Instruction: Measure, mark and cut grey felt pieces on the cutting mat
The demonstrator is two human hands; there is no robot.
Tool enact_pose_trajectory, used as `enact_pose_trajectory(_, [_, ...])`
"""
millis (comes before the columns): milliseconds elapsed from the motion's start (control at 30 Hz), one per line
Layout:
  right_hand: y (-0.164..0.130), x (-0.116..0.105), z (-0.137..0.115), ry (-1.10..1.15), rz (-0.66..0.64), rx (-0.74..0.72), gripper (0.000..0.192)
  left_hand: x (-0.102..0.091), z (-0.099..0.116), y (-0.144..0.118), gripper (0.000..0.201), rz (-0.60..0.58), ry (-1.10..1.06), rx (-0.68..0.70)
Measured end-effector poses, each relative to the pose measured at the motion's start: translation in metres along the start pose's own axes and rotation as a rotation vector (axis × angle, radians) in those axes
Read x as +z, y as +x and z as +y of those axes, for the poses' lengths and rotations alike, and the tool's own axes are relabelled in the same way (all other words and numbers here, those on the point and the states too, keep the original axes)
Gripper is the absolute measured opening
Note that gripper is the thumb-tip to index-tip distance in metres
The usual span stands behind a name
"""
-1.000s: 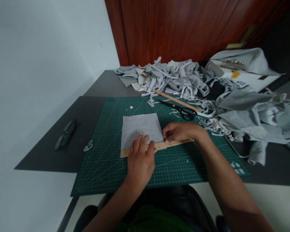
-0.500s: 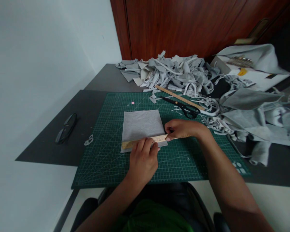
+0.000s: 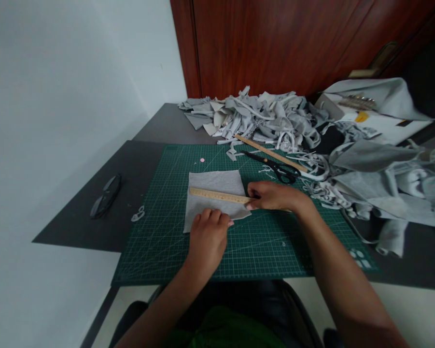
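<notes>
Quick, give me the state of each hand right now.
Left hand: fingers curled, pressing the near edge of the grey fabric square; holds nothing.
Right hand: closed, pinching the end of the wooden ruler.

White wall (image 3: pixel 58 87) left; dark table (image 3: pixel 130 169); reddish wooden door (image 3: pixel 275 43) behind.

A pair of black scissors (image 3: pixel 275 166) lies at the far side of the green cutting mat (image 3: pixel 159 241), just beside a second wooden ruler (image 3: pixel 268 152); behind them sprawls a heap of grey fabric scraps (image 3: pixel 260 116); dark glasses (image 3: pixel 105 195) rest on the grey table (image 3: pixel 130 159), left of the mat.
</notes>
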State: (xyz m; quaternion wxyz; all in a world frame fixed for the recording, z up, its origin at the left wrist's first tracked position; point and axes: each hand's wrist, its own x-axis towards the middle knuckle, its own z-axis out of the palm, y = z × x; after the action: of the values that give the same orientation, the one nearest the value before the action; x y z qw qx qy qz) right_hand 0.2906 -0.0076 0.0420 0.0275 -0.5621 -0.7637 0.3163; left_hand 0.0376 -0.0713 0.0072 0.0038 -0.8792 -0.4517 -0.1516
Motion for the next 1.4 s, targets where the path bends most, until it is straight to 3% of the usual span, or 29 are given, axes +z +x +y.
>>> enact_pose_trajectory(133, [0.004, 0.005, -0.002, 0.012, 0.008, -0.079, 0.012, 0.004, 0.007, -0.004, 0.019, -0.012, -0.021, -0.012])
enact_pose_trajectory(200, [0.005, 0.007, -0.005, 0.031, 0.049, -0.147, 0.013, 0.007, 0.015, -0.007, 0.016, -0.048, -0.129, -0.019])
enact_pose_trajectory(267, [0.005, 0.009, -0.01, 0.025, 0.106, -0.205, 0.014, 0.008, 0.02, -0.01, 0.011, -0.096, -0.375, -0.008])
enact_pose_trajectory(333, [0.006, 0.011, -0.015, -0.002, 0.156, -0.242, 0.013, 0.006, 0.019, -0.01, 0.029, -0.156, -0.688, 0.004])
enact_pose_trajectory(400, [0.007, 0.014, -0.02, -0.042, 0.197, -0.24, 0.013, -0.001, 0.009, -0.007, 0.032, -0.187, -0.88, 0.019])
enact_pose_trajectory(467, [0.007, 0.015, -0.024, -0.087, 0.242, -0.221, 0.012, -0.008, -0.007, -0.003, 0.025, -0.142, -0.797, 0.058])
enact_pose_trajectory(533, [0.007, 0.015, -0.026, -0.13, 0.29, -0.209, 0.011, -0.015, -0.024, 0.001, 0.016, -0.074, -0.508, 0.095])
enact_pose_trajectory(633, [0.006, 0.013, -0.026, -0.161, 0.359, -0.193, 0.012, -0.021, -0.036, 0.003, 0.024, -0.079, -0.192, 0.1])
enact_pose_trajectory(833, [0.008, 0.014, -0.026, -0.185, 0.441, -0.14, 0.016, -0.02, -0.011, 0.0, 0.04, -0.081, 0.098, -0.182])
enact_pose_trajectory(1000, [0.009, 0.021, -0.031, -0.198, 0.399, -0.201, 0.017, -0.024, 0.008, -0.007, 0.048, -0.186, 0.107, -0.325])
enact_pose_trajectory(1133, [0.006, 0.026, -0.04, -0.237, 0.3, -0.257, 0.016, -0.026, 0.01, -0.01, 0.059, -0.283, 0.01, -0.284])
enact_pose_trajectory(1233, [0.005, 0.028, -0.044, -0.259, 0.25, -0.301, 0.016, -0.022, 0.005, -0.009, 0.045, -0.148, 0.004, -0.21])
enact_pose_trajectory(1300, [0.005, 0.028, -0.046, -0.266, 0.221, -0.299, 0.015, -0.017, 0.0, -0.006, 0.033, -0.071, -0.011, -0.047])
enact_pose_trajectory(1400, [0.006, 0.029, -0.048, -0.283, 0.187, -0.262, 0.014, -0.012, -0.005, -0.004, 0.034, -0.077, -0.036, 0.106])
